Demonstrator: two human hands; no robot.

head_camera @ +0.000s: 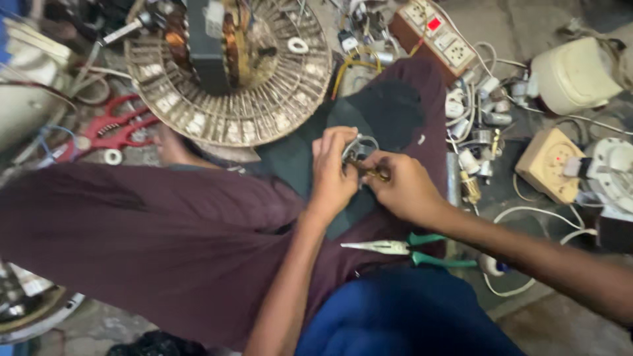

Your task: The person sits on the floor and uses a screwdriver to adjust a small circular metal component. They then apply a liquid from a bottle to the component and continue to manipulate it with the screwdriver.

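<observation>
My left hand (333, 173) grips a small round metal part (361, 146) with wire on it, held over my lap. My right hand (403, 188) meets it from the right and pinches a small brass-coloured piece (377, 173) against that part. Both hands touch at the fingertips. Long-nose pliers with green handles (409, 249) lie on my maroon trouser leg (171, 231) just below the hands. A dark cloth (389, 112) lies under the hands.
A fan guard with a copper-wound motor (227, 66) stands at the top left. Red-handled pliers (112, 128) lie to its left. Socket boards (435, 33), a beige box (550, 165), a white casing (577, 72), cables and small parts crowd the floor at the right.
</observation>
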